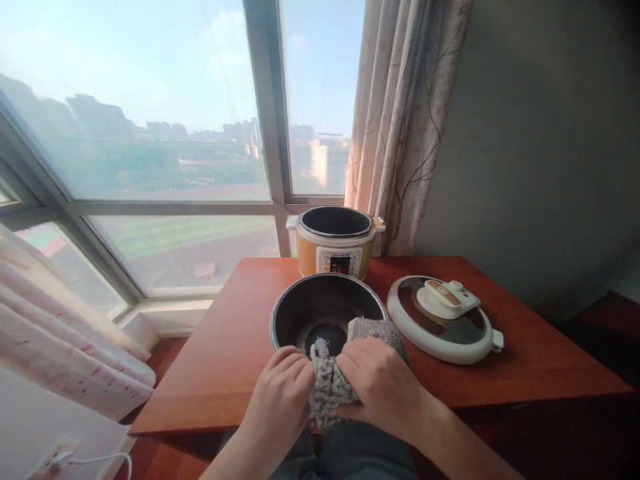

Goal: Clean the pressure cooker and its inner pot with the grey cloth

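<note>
Cloth (333,393), grey and shaggy, is bunched above dark trousers (367,450) at the near edge of a reddish-brown wooden surface (530,353). It is pinched on one side by the curled fingers of the left hand (285,387) and on the other by those of the right hand (383,387), whose thumb is tucked low against it. A fold of similar fabric (377,330), pale along its edge, is draped over the near right rim of a dark, round pot (295,313); whether it belongs to the same piece cannot be told. The pot's base is masked by hands and fabric, so its footing cannot be judged. Should the fabric be snagged on the rim and tugged, the pot could be tipped or dragged toward the near edge; if pressed too hard from the front, it could be shoved sideways into the white-rimmed lid (450,340), laid handle up at right, or backward into the cooker body (307,257). Beyond the cooker, its control panel (339,260) turned to the near side, hazy buildings (326,163) are framed by a window (165,100) and a patterned curtain (395,120).
</note>
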Tool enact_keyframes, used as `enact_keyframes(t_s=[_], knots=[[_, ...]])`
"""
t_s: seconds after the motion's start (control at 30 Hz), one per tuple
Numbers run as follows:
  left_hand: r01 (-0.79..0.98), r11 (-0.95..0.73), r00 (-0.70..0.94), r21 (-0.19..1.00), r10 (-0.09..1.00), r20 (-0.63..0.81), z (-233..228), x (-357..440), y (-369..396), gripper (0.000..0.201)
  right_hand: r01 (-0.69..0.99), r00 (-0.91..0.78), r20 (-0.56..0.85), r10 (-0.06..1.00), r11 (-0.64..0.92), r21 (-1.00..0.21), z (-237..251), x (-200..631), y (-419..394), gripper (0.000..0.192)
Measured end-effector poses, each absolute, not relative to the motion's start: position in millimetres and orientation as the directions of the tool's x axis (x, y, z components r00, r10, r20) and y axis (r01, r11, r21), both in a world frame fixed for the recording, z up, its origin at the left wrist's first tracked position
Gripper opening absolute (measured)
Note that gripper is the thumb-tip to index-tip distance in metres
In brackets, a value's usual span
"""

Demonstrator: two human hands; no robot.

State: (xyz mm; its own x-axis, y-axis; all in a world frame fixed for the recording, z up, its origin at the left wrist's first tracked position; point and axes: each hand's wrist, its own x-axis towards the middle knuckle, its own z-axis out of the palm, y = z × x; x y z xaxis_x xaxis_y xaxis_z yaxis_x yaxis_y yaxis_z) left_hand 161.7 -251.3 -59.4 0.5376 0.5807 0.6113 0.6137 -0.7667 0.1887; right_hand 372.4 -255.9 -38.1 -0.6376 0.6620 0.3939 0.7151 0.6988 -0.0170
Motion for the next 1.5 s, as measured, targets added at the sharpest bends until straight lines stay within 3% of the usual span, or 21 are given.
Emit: enact_keyframes(t_s=[0.17,0.37,0.67,0.87,1.03,1.23,1.5], knots=[[0.522,-0.835,0.621,0.175,0.512,0.594,-54.5,144.8,-235.6,0.023,0.694,-0.657,0.411,0.633,0.720,0.002,-42.2,379.0,-251.2,0.051],[0.349,-0.923,0.765,0.163,0.380,0.519,-43.3,105.0,-200.6,0.027,0.590,-0.772,0.274,0.574,0.807,-0.029,-32.9,408.3,-237.7,0.056],[0.449,-0.867,0.673,0.215,0.486,0.557,-54.1,75.0,-145.1,0.028,0.578,-0.763,0.263,0.591,0.805,-0.133,-25.9,430.5,-220.1,0.048],[0.545,-0.827,0.620,0.142,0.511,0.596,-62.5,82.6,-166.4,0.035,0.622,-0.717,0.256,0.648,0.761,-0.184,-26.0,425.3,-232.1,0.048],[0.526,-0.842,0.631,0.120,0.481,0.609,-66.0,106.4,-204.8,0.032,0.653,-0.672,0.264,0.692,0.721,-0.230,-21.9,416.2,-240.8,0.043],[0.556,-0.802,0.593,0.218,0.567,0.572,-60.2,151.8,-234.1,0.034,0.681,-0.690,0.175,0.702,0.712,-0.171,-17.4,396.8,-240.9,0.029],[0.558,-0.805,0.619,0.200,0.565,0.547,-61.2,150.9,-229.1,0.029,0.710,-0.653,0.207,0.729,0.684,-0.167,-20.9,377.7,-250.5,0.036]])
